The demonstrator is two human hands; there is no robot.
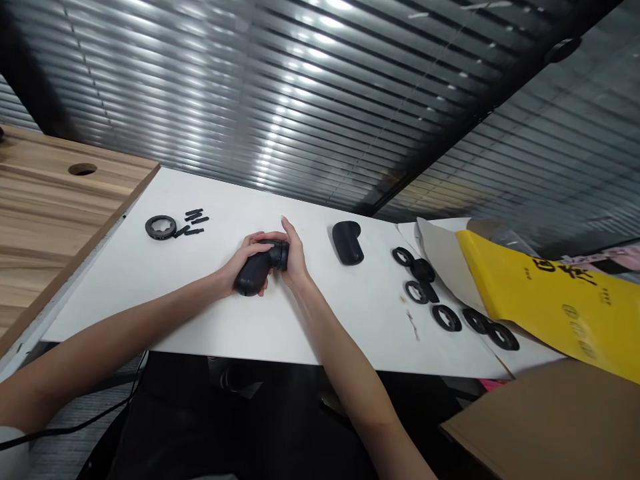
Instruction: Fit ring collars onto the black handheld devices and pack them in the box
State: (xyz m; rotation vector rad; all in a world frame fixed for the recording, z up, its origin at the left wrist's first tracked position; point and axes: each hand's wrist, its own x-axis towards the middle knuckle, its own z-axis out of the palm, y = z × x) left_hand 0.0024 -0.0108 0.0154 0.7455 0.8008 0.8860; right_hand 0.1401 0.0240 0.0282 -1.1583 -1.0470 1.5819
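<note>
While the left hand (243,261) and right hand (295,255) press their grip closed around a black angled plastic part (255,270), a black rounded piece (347,242) lies to the grip's right on the white counter (125,293).

Two hands, a left hand (243,267) and a right hand (295,257), have their fingers (265,237) around one black molded handle (255,273). Left of the fingers lie one toothed black ring (161,227) and four short black strips (194,223). Right of the fingers are one black rounded grip (347,243), five black rings (447,318), one domed black knob (423,270) and one yellow bag (550,307).
</note>
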